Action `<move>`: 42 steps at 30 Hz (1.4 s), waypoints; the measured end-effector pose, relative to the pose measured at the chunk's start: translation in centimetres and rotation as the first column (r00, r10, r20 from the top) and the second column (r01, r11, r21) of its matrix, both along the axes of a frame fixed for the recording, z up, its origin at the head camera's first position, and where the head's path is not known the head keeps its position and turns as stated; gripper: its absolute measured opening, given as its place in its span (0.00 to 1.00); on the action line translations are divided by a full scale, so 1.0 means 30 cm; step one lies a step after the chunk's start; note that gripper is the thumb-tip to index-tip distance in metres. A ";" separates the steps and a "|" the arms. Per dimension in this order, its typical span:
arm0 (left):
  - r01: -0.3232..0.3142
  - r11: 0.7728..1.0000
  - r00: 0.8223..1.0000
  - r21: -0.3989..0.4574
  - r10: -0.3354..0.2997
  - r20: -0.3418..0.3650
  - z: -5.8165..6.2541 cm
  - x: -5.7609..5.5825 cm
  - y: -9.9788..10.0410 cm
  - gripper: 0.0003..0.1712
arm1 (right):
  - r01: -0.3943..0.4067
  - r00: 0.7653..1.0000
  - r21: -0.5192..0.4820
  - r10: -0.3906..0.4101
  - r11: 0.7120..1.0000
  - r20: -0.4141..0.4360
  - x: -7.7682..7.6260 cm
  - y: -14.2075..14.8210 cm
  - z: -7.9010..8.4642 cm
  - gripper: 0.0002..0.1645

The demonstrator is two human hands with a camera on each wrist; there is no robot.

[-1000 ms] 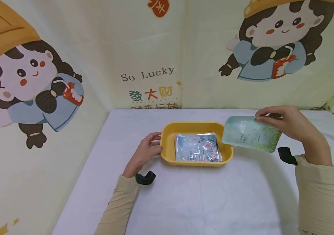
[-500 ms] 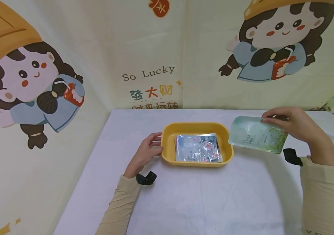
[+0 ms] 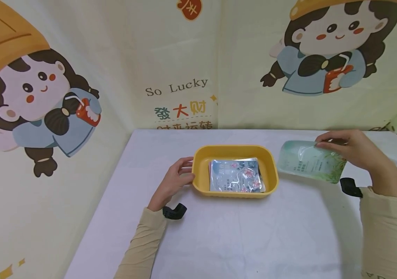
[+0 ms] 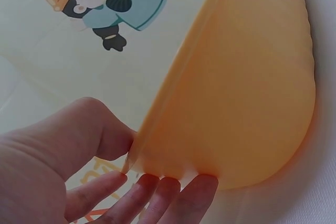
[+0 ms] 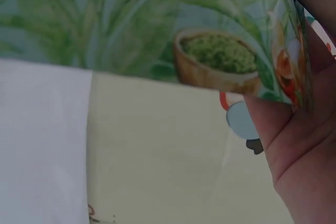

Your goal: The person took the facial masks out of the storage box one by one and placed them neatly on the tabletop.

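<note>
A shallow yellow plastic tray point(image 3: 268, 155) stands near the back of the white table with several shiny packets in it; a blue-grey flowered sheet mask packet point(image 3: 235, 176) lies on top. My left hand point(image 3: 172, 180) touches the tray's left end. The left wrist view shows the thumb and fingertips at the rim and outer wall of the tray point(image 4: 247, 87). To the right of the tray, my right hand point(image 3: 364, 153) pinches a pale green sheet mask packet point(image 3: 299, 159) by its upper edge, above the table. Close up, this packet point(image 5: 136, 30) shows leaves and a wooden bowl.
The table point(image 3: 237, 236) wears a white cloth and ends at printed cream curtains point(image 3: 114, 46) at the back and left. Black straps or mounts point(image 3: 175, 212) sit at both wrists.
My right hand has carried the green packet to the right, from overlapping the tray's right rim to just beside it. The left hand and the tray stay in place.
</note>
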State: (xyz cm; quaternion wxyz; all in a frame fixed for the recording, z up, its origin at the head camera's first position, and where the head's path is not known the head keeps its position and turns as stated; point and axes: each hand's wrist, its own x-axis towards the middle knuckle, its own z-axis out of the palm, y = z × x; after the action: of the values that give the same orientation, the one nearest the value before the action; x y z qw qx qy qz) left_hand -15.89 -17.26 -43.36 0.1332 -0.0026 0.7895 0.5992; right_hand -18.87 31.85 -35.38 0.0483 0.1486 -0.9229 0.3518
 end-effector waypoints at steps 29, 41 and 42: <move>0.006 1.000 1.000 0.014 -0.006 0.003 -0.008 -0.011 0.016 0.34 | -0.018 0.984 0.216 -0.021 0.976 0.176 -0.118 -0.037 -0.088 0.17; -0.010 1.000 1.000 -0.002 0.010 0.010 -0.003 -0.012 0.010 0.34 | 0.017 0.983 0.259 -0.063 0.966 0.171 -0.158 -0.079 -0.113 0.16; -0.013 1.000 1.000 -0.001 0.013 0.012 -0.002 -0.011 0.009 0.34 | 0.024 0.981 0.265 -0.073 0.964 0.177 -0.162 -0.084 -0.116 0.17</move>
State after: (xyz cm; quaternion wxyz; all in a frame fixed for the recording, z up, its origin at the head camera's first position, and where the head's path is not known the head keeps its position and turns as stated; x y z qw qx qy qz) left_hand -16.23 -16.97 -43.43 0.1342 -0.0115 0.7888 0.5997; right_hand -23.71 29.34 -38.84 -0.0493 0.0975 -0.9651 0.2381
